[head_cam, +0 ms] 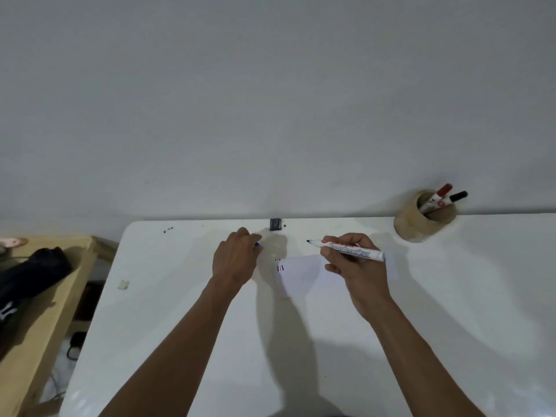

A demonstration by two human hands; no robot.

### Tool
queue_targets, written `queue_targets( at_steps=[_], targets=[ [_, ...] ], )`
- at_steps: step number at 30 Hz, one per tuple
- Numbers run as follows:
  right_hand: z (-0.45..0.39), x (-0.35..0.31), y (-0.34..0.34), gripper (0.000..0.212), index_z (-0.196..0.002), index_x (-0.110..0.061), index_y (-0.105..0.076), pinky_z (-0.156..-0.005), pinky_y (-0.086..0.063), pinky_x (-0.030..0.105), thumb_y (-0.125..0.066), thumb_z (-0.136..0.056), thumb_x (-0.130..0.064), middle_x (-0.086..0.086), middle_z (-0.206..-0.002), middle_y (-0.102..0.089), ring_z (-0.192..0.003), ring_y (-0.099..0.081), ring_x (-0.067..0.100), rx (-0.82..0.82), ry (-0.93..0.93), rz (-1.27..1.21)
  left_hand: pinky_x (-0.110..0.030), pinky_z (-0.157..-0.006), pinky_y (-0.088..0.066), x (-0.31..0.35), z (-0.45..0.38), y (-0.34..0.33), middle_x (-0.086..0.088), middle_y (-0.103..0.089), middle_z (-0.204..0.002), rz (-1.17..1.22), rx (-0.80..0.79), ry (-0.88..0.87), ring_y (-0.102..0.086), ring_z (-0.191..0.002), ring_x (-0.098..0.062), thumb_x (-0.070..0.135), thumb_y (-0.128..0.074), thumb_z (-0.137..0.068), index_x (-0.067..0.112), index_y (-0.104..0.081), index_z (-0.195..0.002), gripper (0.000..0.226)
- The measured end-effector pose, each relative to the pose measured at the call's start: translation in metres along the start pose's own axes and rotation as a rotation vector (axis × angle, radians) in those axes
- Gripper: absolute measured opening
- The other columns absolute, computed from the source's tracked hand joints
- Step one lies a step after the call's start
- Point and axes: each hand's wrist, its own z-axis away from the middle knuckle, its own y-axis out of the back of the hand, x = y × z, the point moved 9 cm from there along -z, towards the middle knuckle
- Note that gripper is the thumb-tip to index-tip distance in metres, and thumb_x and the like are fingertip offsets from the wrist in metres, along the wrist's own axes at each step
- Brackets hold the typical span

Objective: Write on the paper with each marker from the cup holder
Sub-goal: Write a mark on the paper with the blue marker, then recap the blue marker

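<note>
A white table (301,341) carries a paper (304,273), a wooden cup holder (415,225) and a small dark block (275,224).

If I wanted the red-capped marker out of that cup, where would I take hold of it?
Pinch the red-capped marker by its cap end, coming from above. Only that upper part sticks out over the rim of the cup, leaning to the right beside the black-capped marker, so pull up along its tilt.
</note>
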Motion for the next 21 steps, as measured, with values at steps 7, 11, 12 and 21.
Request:
queue_targets(
  at_steps=[7,11,12,21],
  targets=[
    [0.015,-0.006,0.003,0.015,-0.098,-0.002,-0.069,-0.069,-0.06,0.028,-0.076,-0.086,0.002,0.01,-0.105,-0.08,-0.083,-0.074,0.016,0.056,0.004,0.008,-0.033,-0.064,-0.043,-0.023,0.006,-0.008,-0.013,-0.069,-0.093,0.12,0.004,0.127,-0.062,-0.083,-0.033,0.018,-0.052,-0.097,0.005,-0.066,-0.092,0.02],
    [0.033,-0.007,-0.009,0.007,-0.1,-0.004,-0.072,-0.069,-0.059,0.03,-0.071,-0.093,-0.007,0.01,-0.097,-0.081,-0.087,-0.076,0.022,0.053,0.0,-0.001,-0.029,-0.069,-0.052,-0.034,0.046,-0.001,-0.005,-0.076,-0.083,0.681,0.044,0.29,-0.07,-0.082,-0.023,0.007,-0.066,-0.088,0.012,-0.074,-0.095,0.011],
    [0.038,-0.009,-0.013,0.006,-0.098,-0.006,-0.073,-0.068,-0.059,0.03,-0.071,-0.093,-0.008,0.009,-0.094,-0.081,-0.084,-0.077,0.022,0.054,0.013,0.024,-0.033,-0.073,-0.057,-0.032,0.06,0.0,-0.005,-0.077,-0.082,0.858,0.042,0.313,-0.073,-0.082,-0.023,0.005,-0.068,-0.087,0.012,-0.074,-0.095,0.013],
    [0.09,-0.013,-0.062,0.013,-0.085,-0.005,-0.073,-0.06,-0.058,0.021,-0.075,-0.091,-0.017,0.013,-0.077,-0.079,-0.068,-0.077,0.015,-0.027,0.096,0.251,-0.034,-0.073,-0.054,-0.017,0.141,0.014,-0.006,-0.071,-0.089,1.4,-0.034,0.247,-0.065,-0.082,-0.014,0.007,-0.068,-0.091,0.014,-0.075,-0.1,0.014]
  ],
)
